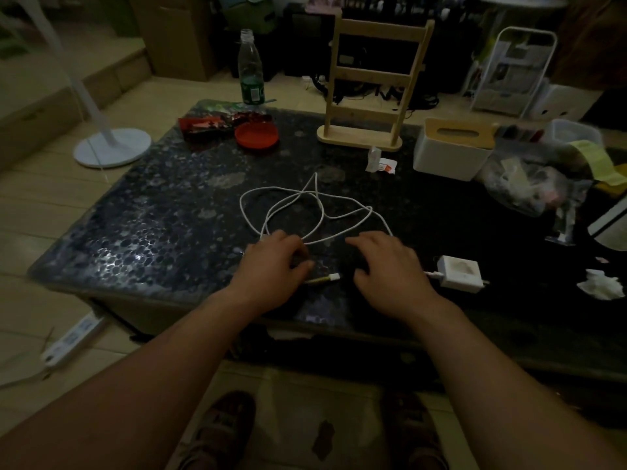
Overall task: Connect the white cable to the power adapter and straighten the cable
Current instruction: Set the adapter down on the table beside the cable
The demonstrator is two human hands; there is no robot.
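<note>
The white cable (291, 201) lies in tangled loops in the middle of the dark speckled table (152, 212). One connector end (332, 277) sticks out from under my left hand (271, 271), just below the thumb. That hand is palm down with its fingers curled over the near loop; a grip on the cable is hidden. My right hand (390, 266) hovers palm down with fingers apart over the cable's right run. The white power adapter (459, 273) lies just right of it, with a white plug at its left side.
A white tissue box (451, 152) and a wooden rack (366, 96) stand behind the cable. At the back left are a red lid (257, 135), snack wrappers and a plastic bottle (251, 72). Plastic bags and a crumpled tissue (602, 284) crowd the right side.
</note>
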